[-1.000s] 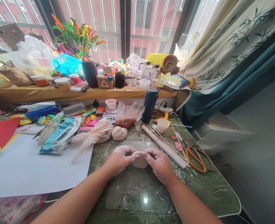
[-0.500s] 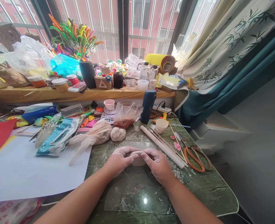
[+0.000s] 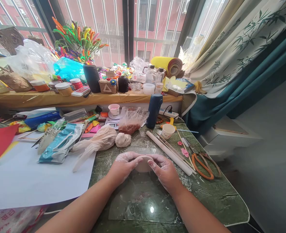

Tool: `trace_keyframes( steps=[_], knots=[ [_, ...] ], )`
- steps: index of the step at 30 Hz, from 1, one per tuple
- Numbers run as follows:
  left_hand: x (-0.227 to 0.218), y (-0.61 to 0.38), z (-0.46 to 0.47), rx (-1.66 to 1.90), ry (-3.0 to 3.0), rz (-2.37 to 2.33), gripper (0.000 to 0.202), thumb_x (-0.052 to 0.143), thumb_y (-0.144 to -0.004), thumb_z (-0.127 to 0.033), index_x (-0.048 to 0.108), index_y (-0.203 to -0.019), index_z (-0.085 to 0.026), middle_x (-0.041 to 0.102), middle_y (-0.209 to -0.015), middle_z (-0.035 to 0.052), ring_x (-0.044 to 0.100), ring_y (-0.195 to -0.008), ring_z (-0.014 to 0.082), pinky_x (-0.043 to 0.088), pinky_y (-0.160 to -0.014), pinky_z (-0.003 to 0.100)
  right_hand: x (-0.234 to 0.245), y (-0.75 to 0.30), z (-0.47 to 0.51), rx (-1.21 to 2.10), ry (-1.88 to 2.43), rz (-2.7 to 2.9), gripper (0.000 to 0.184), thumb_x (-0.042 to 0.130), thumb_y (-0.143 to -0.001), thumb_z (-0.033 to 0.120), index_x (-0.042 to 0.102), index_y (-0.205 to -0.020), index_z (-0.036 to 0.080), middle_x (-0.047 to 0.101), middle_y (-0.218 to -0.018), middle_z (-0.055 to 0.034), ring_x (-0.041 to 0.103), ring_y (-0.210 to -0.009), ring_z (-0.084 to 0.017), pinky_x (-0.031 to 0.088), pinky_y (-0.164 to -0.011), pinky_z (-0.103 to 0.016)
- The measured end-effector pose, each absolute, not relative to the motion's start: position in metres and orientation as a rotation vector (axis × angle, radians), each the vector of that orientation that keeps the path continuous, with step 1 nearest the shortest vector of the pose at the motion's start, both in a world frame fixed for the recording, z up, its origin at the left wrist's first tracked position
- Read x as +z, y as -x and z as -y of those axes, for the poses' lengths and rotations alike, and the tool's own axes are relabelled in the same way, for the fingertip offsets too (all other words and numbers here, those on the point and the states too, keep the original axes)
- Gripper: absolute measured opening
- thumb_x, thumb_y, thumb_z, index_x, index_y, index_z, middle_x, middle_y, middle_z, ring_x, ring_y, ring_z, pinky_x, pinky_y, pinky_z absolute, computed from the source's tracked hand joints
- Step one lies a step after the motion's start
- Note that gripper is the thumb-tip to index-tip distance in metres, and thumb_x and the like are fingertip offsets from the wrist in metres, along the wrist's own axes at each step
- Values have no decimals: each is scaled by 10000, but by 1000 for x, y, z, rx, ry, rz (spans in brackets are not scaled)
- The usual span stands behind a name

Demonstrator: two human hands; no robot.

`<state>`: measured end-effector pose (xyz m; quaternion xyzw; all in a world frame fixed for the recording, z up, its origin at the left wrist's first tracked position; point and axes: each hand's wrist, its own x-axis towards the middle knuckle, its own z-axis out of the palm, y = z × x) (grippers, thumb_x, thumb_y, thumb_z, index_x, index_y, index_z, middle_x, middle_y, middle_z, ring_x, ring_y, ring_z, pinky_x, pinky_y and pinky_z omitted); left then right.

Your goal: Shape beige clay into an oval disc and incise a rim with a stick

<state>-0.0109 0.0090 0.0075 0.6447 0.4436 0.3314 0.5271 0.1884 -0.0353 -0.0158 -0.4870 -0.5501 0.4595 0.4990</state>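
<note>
A flat, rounded piece of pale clay (image 3: 143, 165) is held between both hands above a clear sheet (image 3: 143, 200). My left hand (image 3: 125, 165) pinches its left edge, thumb in front and fingers behind. On the opposite edge, my right hand (image 3: 166, 170) grips it the same way. White powder coats the fingers of both hands. Beyond them sits a lump of pale clay (image 3: 123, 139), touching a thin plastic bag (image 3: 101, 139). A whitish rolling pin (image 3: 169, 153) lies at a slant to the right of my right hand.
Orange-handled scissors (image 3: 203, 166) and thin sticks lie on the right. A paper cup (image 3: 168, 131), a dark blue bottle (image 3: 154, 111) and a bag of reddish-brown material (image 3: 129, 124) stand farther back. White paper (image 3: 48, 181) and a blue packet (image 3: 60, 142) are on the left.
The thumbs and fingers have shifted slightly along the clay's edge, and more of its front face shows. Both hands still hold it in about the same place.
</note>
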Motion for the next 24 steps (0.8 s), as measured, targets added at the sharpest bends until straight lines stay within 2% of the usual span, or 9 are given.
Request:
trace_keyframes(
  steps=[4, 8, 11, 14, 16, 19, 21, 24],
  knots=[
    [9, 11, -8, 776, -1548, -1058, 235, 709, -843, -378, 816, -969, -210, 810, -993, 45, 713, -977, 249, 538, -904, 312, -16, -189, 34, 1120, 1172, 1349, 329, 683, -911, 519, 807, -967, 219, 741, -860, -60, 663, -830, -228, 534, -764, -325],
    [11, 13, -7, 718, -1622, -1043, 294, 736, -796, -346, 773, -1044, -192, 796, -984, 47, 718, -899, 238, 556, -784, 293, -14, -190, 34, 1145, 1122, 1262, 325, 665, -924, 514, 788, -998, 223, 755, -947, -72, 683, -898, -244, 543, -830, -351],
    [12, 17, -9, 682, -1806, -1142, 144, 723, -776, -257, 783, -897, -205, 772, -849, 12, 694, -808, 209, 523, -735, 272, -12, -190, 35, 1081, 1166, 1368, 273, 703, -897, 458, 770, -1039, 235, 757, -1033, -71, 684, -973, -257, 527, -892, -370],
    [11, 19, -12, 666, -1865, -1157, 113, 714, -771, -212, 792, -850, -230, 770, -826, -7, 688, -801, 199, 504, -745, 265, -8, -189, 35, 962, 1295, 1570, 176, 717, -875, 388, 763, -961, 240, 751, -946, -43, 670, -888, -234, 508, -807, -337],
    [11, 19, -12, 676, -1883, -1147, 146, 718, -777, -225, 796, -899, -243, 780, -883, -8, 694, -847, 202, 506, -786, 265, -7, -189, 36, 904, 1318, 1637, 147, 682, -894, 363, 755, -887, 235, 735, -875, -28, 651, -835, -217, 485, -765, -319],
    [12, 17, -12, 670, -1892, -1151, 201, 722, -776, -246, 791, -966, -245, 782, -955, -5, 692, -901, 207, 505, -838, 268, -6, -190, 36, 915, 1313, 1627, 154, 658, -899, 351, 748, -878, 227, 733, -882, -26, 649, -842, -214, 475, -766, -314],
    [12, 17, -13, 628, -1890, -1169, 147, 726, -771, -266, 793, -897, -231, 774, -870, -10, 688, -828, 202, 506, -779, 266, -6, -190, 36, 933, 1363, 1622, 134, 673, -874, 337, 744, -869, 223, 733, -877, -27, 648, -835, -219, 474, -754, -316],
    [10, 19, -16, 597, -1875, -1193, 130, 722, -789, -322, 789, -833, -219, 758, -783, -18, 680, -755, 197, 496, -693, 258, -6, -189, 36, 945, 1405, 1628, 143, 700, -839, 303, 757, -952, 236, 750, -947, -30, 659, -884, -236, 483, -788, -333]
  ],
)
